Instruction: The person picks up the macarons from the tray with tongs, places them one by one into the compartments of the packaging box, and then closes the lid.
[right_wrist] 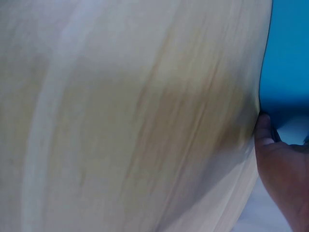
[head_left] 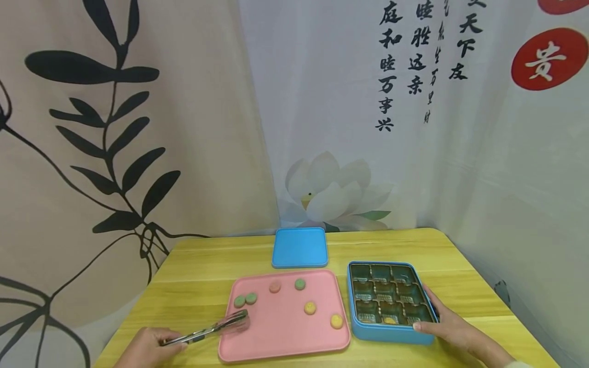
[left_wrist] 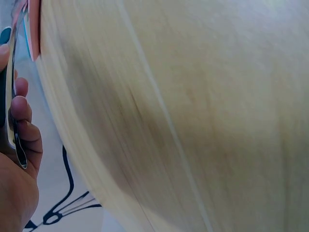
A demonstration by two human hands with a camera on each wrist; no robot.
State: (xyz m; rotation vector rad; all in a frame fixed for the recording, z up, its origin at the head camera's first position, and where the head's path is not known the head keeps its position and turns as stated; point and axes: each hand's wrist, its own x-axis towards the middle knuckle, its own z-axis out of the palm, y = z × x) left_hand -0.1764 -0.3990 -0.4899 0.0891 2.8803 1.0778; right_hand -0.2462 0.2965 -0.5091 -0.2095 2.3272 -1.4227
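In my left hand point(head_left: 152, 345) I grip metal tongs point(head_left: 202, 335), whose tips reach over the left part of a pink tray point(head_left: 280, 332). Two green macarons point(head_left: 250, 298) lie side by side just beyond the tips. Farther right on the tray are a pink macaron point(head_left: 274, 287), another green one point(head_left: 300, 284) and two yellow macarons point(head_left: 310, 307). My right hand point(head_left: 453, 324) holds a blue box point(head_left: 391, 335) by its right side, thumb at the near right corner. Inside, a divided insert point(head_left: 382, 291) has a yellow macaron point(head_left: 389, 320) in its near middle compartment.
Behind the pink tray lies a blue lid point(head_left: 300, 248), flat near the far edge of the wooden table point(head_left: 207, 260). A printed curtain point(head_left: 207, 128) hangs close behind the table and along its right side.
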